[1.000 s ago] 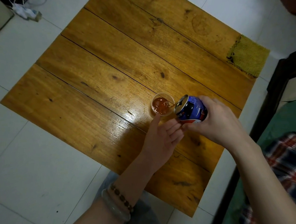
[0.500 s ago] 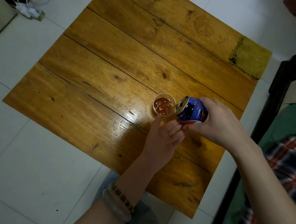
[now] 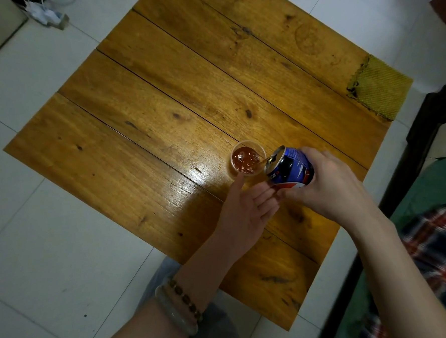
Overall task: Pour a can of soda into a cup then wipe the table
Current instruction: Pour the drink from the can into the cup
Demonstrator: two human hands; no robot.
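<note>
Head view: from above, a plank-topped wooden table (image 3: 160,107) stands on a white tiled floor (image 3: 37,232), with both of the person's forearms reaching in from the near edge.
Right hand (image 3: 330,185): wrapped round the body of a blue soda can (image 3: 291,168), fingers over the far side and thumb along the near side, a firm full grip.
Soda can: held off the table and tipped well over to the left, its open top facing the cup and sitting just beside the cup's rim.
Soda: a thin brown stream (image 3: 262,162) runs from the can's mouth over the rim into the cup.
Cup (image 3: 247,159): small, clear plastic, upright on the table a little right of centre and nearer the person's side, holding bubbly reddish-brown drink.
Left hand (image 3: 245,212): lies palm up on the table just in front of the cup, one outstretched fingertip touching the cup's near wall; the other fingers are loosely bent below the can and grip nothing I can see.
Cloth (image 3: 379,88): a yellow-green woven rag on the far right corner of the table, partly hanging over the edge, well apart from the cup.
Left wrist: a pale bangle (image 3: 173,315) and a string of brown beads (image 3: 185,299).
Right edge: red and blue plaid fabric (image 3: 435,247) beside something green (image 3: 426,182).
</note>
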